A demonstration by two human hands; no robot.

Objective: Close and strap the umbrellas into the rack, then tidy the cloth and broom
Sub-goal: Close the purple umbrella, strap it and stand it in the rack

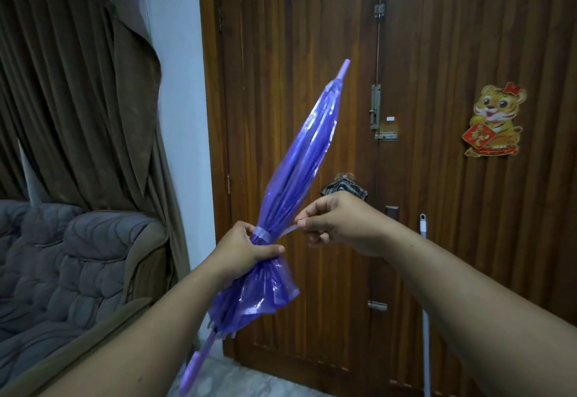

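A closed purple see-through umbrella (299,159) slants across the middle of the view, tip up and to the right, handle down at the lower left. My left hand (246,251) grips its folded canopy where a pale strap (265,236) wraps around it. My right hand (340,225) pinches the free end of that strap, pulled out to the right of the umbrella. A white broom handle (425,303) leans against the wooden door at the lower right. A checked cloth (342,187) hangs on the door, partly hidden behind my right hand.
A wooden double door (452,178) with bolts and a tiger sticker (495,120) fills the right side. A grey quilted sofa (71,272) stands at the left under brown curtains (75,100). Pale tiled floor shows at the bottom.
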